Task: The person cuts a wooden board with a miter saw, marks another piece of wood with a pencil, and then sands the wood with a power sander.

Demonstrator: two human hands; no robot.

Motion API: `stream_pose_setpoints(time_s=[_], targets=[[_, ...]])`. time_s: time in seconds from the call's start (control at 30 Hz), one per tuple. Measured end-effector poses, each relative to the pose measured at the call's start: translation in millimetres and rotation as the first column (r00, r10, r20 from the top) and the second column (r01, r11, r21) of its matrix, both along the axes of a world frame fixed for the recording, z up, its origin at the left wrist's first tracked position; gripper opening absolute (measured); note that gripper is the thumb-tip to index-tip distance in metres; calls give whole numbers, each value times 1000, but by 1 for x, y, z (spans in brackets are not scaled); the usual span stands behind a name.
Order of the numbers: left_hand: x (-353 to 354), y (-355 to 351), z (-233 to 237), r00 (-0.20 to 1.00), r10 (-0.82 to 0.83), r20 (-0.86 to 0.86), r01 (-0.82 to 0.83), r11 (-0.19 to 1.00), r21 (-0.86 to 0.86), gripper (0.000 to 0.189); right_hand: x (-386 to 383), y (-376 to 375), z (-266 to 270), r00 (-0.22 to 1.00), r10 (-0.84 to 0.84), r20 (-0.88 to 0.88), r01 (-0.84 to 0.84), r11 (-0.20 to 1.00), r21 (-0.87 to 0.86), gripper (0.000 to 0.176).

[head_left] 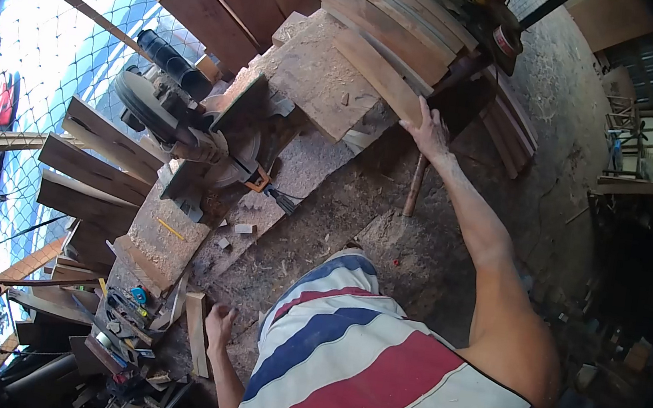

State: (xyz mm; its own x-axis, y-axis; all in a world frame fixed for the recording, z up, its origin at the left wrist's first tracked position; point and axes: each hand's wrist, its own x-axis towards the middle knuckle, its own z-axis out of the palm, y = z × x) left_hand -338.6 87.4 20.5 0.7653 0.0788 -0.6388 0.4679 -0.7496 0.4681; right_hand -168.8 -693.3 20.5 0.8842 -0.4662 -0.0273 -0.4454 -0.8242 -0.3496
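My right hand (431, 135) reaches out with its thumb and fingers around the near end of a wooden board (382, 73). That board lies at the workbench's end, beside a stack of curved boards (396, 18). My left hand (219, 326) is low by my side, its fingers loosely curled and nothing visible in them. Close to it, a short wooden plank (197, 334) stands at a slant; a small gap seems to separate the two.
A miter saw (183, 123) stands on the sawdust-covered bench (310, 65). A yellow pencil (171, 228) and small wood offcuts (245, 229) lie on it. Hand tools (124, 318) crowd the bench's left end. Planks (97, 170) lean along the wire fence. A wooden handle (415, 186) stands below my right hand.
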Motion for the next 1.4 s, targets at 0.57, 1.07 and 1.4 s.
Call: stream_pose_setpoints(time_s=[0.57, 1.07, 1.4], targets=[[-243, -33, -56, 894, 386, -228, -397, 918, -5, 35, 185, 7, -18, 929, 333, 160, -210, 831, -515, 51], [-203, 41, -68, 714, 444, 542, -636, 735, 235, 48, -152, 140, -69, 616, 717, -325, -778, 619, -110, 44], [-143, 203, -97, 959, 108, 261, -243, 787, 568, 78, -414, 176, -56, 443, 443, -779, -163, 895, 416, 41]])
